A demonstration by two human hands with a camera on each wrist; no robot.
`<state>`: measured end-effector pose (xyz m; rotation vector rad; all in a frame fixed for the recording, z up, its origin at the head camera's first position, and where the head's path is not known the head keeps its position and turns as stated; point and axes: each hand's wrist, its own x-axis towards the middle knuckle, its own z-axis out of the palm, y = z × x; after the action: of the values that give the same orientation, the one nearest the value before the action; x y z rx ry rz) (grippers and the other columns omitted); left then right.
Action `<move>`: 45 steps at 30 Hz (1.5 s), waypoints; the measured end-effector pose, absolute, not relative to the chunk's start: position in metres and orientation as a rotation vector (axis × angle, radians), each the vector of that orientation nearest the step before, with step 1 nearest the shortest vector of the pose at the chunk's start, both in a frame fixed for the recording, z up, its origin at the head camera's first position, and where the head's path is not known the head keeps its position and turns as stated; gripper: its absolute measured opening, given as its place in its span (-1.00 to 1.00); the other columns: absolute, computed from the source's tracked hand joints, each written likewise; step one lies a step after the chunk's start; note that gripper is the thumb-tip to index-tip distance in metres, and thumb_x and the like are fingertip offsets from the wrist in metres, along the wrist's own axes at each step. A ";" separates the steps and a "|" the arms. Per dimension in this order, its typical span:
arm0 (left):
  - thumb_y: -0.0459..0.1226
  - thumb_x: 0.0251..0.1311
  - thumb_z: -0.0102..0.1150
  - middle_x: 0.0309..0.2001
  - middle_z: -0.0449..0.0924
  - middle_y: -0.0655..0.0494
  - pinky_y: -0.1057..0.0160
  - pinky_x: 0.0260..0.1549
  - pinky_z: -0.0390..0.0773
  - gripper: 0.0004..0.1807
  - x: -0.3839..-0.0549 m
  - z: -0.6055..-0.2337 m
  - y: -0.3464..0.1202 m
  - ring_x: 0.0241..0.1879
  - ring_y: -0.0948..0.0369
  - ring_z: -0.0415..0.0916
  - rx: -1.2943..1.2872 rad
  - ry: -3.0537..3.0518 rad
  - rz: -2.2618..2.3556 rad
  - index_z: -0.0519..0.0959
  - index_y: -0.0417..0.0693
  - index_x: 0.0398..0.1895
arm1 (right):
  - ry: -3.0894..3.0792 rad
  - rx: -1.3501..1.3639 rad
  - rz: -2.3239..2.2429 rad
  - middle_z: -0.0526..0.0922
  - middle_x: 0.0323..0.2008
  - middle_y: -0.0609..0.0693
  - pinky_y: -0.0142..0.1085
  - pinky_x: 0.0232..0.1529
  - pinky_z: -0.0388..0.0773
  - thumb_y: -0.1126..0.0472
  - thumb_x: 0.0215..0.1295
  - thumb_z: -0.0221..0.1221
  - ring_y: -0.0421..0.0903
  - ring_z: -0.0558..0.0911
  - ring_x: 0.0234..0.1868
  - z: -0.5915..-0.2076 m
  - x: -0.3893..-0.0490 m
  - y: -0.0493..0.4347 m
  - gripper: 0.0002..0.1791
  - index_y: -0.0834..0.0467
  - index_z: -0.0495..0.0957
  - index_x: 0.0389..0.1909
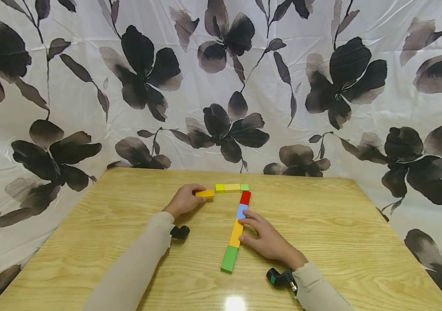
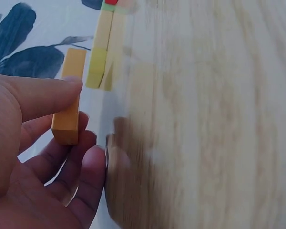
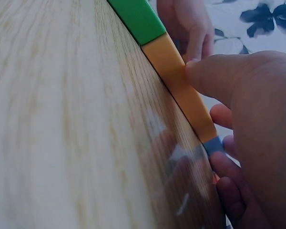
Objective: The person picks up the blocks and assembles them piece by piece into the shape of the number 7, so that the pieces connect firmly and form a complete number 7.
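Note:
My left hand [image 1: 185,199] pinches an orange block [image 2: 69,119] between thumb and fingers, just left of the short row at the back. That row has a yellow block [image 1: 219,188], a longer pale yellow block [image 1: 232,188] and a light green block [image 1: 244,187]. From its right end a second row runs toward me: a red block [image 1: 246,198], a blue block [image 1: 241,211], a yellow-orange block [image 1: 236,233] and a green block [image 1: 229,259]. My right hand [image 1: 265,237] rests against this row's right side, thumb touching the yellow-orange block, fingertips by the blue one.
The blocks lie on a wood-grain table [image 1: 158,276]. Behind its far edge hangs a white cloth [image 1: 189,90] with dark flowers. Black wrist devices, one on the left wrist [image 1: 180,232] and one on the right [image 1: 279,277], sit close to the tabletop.

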<state>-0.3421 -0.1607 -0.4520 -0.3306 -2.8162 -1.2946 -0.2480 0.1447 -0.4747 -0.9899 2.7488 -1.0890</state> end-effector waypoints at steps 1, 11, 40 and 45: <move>-0.32 0.28 0.31 0.18 0.57 -0.10 0.06 0.11 0.49 -0.58 -0.342 -0.453 -0.161 0.09 0.02 0.52 -0.332 -2.814 -1.295 0.60 -0.22 0.19 | 2.750 -0.990 -1.086 0.13 0.53 0.02 0.13 0.40 0.12 -0.12 0.43 0.18 0.09 0.12 0.52 -0.475 -0.248 0.144 -0.39 0.06 0.43 0.39; -0.34 0.29 0.30 0.16 0.58 -0.11 0.06 0.09 0.50 -0.59 -0.344 -0.454 -0.160 0.07 0.03 0.53 -0.331 -2.807 -1.322 0.60 -0.23 0.19 | 2.755 -0.966 -1.092 0.14 0.53 0.02 0.14 0.39 0.13 -0.10 0.43 0.19 0.10 0.12 0.52 -0.475 -0.246 0.145 -0.41 0.07 0.44 0.38; -0.32 0.31 0.27 0.17 0.57 -0.13 0.05 0.13 0.47 -0.60 -0.369 -0.451 -0.160 0.09 -0.01 0.50 -0.317 -2.858 -1.250 0.59 -0.23 0.19 | 2.767 -0.974 -1.084 0.14 0.53 -0.02 0.14 0.39 0.14 -0.12 0.43 0.19 0.08 0.13 0.52 -0.473 -0.247 0.145 -0.41 0.04 0.44 0.38; -0.32 0.30 0.28 0.18 0.57 -0.12 0.03 0.18 0.43 -0.60 -0.372 -0.451 -0.159 0.15 -0.02 0.48 -0.332 -2.878 -1.185 0.60 -0.21 0.19 | 2.756 -0.972 -1.087 0.13 0.53 0.00 0.15 0.39 0.13 -0.12 0.43 0.19 0.09 0.12 0.52 -0.472 -0.247 0.145 -0.40 0.04 0.44 0.39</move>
<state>-0.3725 -0.1590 -0.4513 -0.3324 -2.8782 -1.1854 -0.2465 0.1445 -0.4723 -0.9716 2.7563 -1.0865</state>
